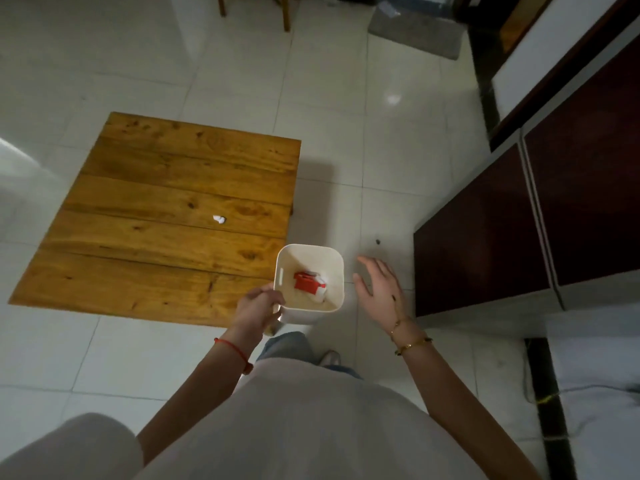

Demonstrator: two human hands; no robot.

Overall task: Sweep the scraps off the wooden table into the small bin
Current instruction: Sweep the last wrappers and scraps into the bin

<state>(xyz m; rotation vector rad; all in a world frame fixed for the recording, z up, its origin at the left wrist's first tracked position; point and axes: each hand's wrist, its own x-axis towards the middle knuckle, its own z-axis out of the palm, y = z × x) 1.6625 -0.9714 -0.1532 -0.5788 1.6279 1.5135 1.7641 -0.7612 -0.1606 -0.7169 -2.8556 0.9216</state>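
A low wooden table point(166, 216) of wide planks stands on the tiled floor to my left. One small white paper scrap point(219, 219) lies near its middle. The small white bin point(335, 271) sits at the table's near right corner, with a red and white scrap point(306, 281) at its bottom. My left hand point(258, 304) grips the bin's near left rim. My right hand point(379, 284) hovers just right of the bin, fingers spread, holding nothing.
A dark cabinet point(485, 251) with grey trim runs along the right, close to my right hand. Wooden chair legs point(286, 12) and a grey mat point(415, 32) lie at the far end. A dark speck point(378, 241) marks the floor.
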